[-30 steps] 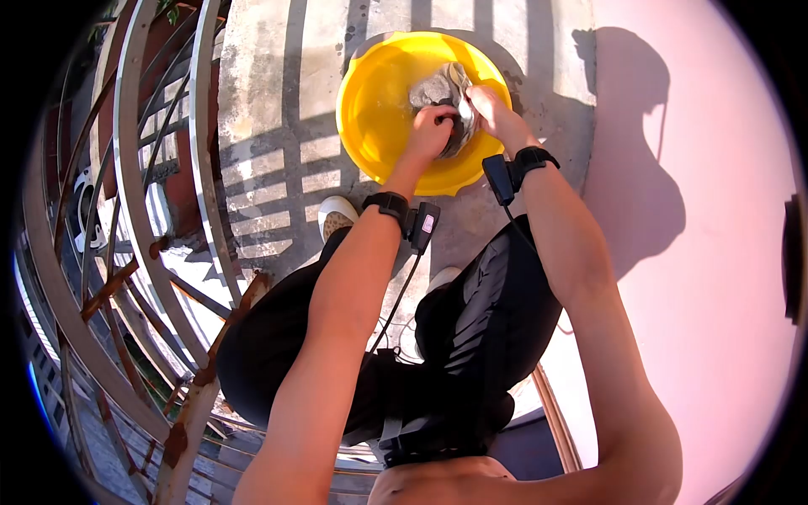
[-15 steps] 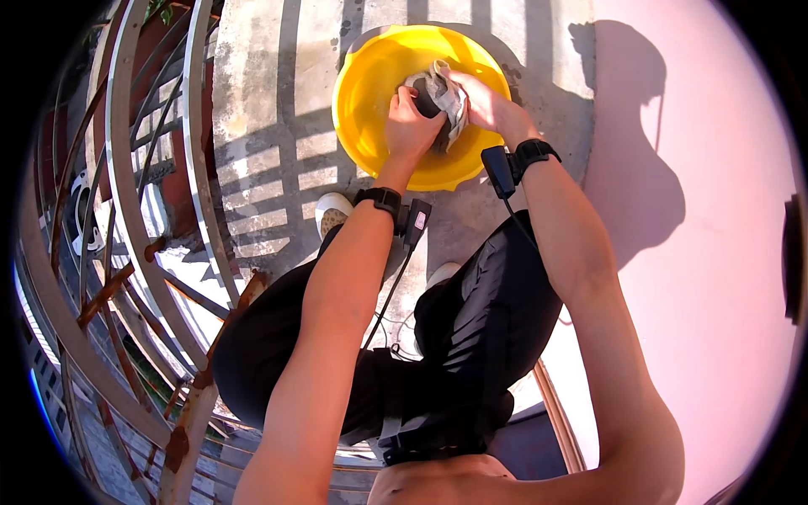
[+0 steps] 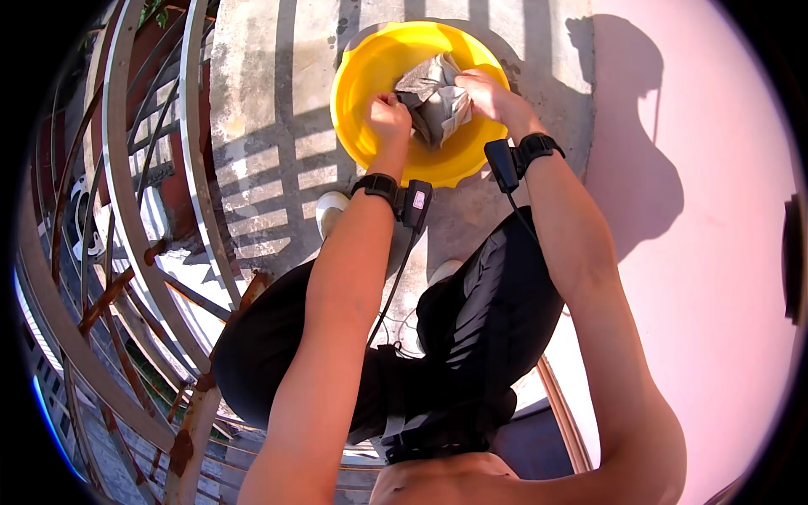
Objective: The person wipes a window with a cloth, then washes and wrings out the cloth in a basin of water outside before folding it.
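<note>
A grey and white cloth (image 3: 439, 101) is stretched between my hands, over a yellow plastic basin (image 3: 360, 93). My left hand (image 3: 390, 116) is closed at the cloth's left side, with its fingers curled around the edge. My right hand (image 3: 490, 94) grips the right side of the cloth, thumb and fingers pinched together. The cloth is crumpled, darker on the left and lighter toward the right. Both wrists wear black straps with small black boxes and cables.
The basin stands on a sunlit concrete floor (image 3: 252, 109) striped with shadows. Along the left runs a rusty metal railing (image 3: 195, 168); a pink wall (image 3: 715, 168) rises on the right. My black-trousered knees (image 3: 488, 295) are bent below the basin.
My hands have moved apart, the left one shifting leftward. The cloth, bunched between them before, is now spread wider.
</note>
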Available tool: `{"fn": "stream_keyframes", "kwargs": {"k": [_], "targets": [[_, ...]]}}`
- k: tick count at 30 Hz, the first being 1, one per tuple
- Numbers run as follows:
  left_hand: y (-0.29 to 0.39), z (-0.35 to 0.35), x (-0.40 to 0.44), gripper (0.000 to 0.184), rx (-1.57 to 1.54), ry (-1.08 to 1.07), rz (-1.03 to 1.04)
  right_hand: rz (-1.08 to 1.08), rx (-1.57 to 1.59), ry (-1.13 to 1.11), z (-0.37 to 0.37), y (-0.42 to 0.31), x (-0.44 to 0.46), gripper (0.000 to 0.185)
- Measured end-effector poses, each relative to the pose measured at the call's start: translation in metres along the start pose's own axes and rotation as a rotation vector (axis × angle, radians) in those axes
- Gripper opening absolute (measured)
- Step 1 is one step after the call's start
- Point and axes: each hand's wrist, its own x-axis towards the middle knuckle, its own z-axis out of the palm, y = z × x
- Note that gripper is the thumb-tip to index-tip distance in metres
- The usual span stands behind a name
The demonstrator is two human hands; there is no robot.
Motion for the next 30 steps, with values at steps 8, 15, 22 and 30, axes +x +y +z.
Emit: {"fn": "stream_keyframes", "kwargs": {"k": [8, 15, 22, 30], "targets": [[0.035, -0.024, -0.002, 0.045, 0.256, -0.058, -0.213, -0.084, -0.628, 0.230, -0.004, -0.009, 0.009, 0.054], [0.048, -0.037, -0.019, 0.056, 0.367, -0.371, 0.070, -0.190, -0.581, 0.379, 0.009, -0.006, -0.005, 0.054], [0.039, -0.032, 0.003, 0.039, 0.241, -0.109, -0.286, 0.102, -0.876, 0.340, 0.012, -0.029, -0.010, 0.042], [0.061, -0.036, -0.024, 0.090, 0.519, -0.469, 0.214, -0.053, -0.959, 0.248, 0.026, -0.024, -0.005, 0.050]]}}
